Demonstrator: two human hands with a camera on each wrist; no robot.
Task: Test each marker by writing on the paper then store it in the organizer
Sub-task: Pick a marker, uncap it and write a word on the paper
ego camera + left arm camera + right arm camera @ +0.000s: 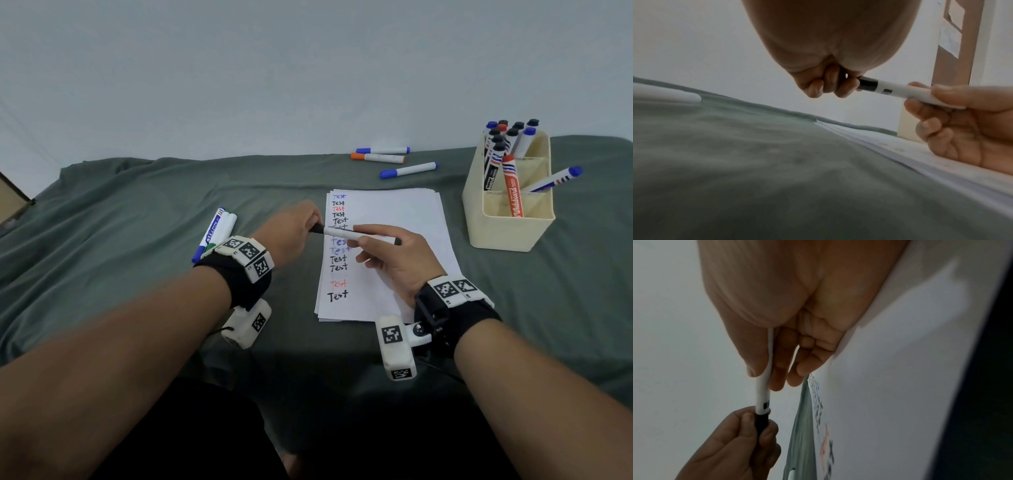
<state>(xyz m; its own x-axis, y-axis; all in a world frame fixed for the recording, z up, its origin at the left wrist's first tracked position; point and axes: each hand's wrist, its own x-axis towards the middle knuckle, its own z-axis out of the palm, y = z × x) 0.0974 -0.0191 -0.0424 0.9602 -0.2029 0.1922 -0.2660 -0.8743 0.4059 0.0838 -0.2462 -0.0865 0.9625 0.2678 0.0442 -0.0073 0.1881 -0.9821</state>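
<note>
Left hand [294, 229] pinches marker [356, 235] cap; right hand [394, 260] grips barrel, tip hidden.

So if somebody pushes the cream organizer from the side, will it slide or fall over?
The organizer would probably slide: its base looks broad. The cloth under it may drag and wrinkle. The tall markers crowded at its back could make it slightly tippy.

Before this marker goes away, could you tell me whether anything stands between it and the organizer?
Nothing visible does. The marker is held over the paper by the left hand at its black cap and the right hand on its barrel. The organizer sits to the right, with only bare cloth between.
</note>
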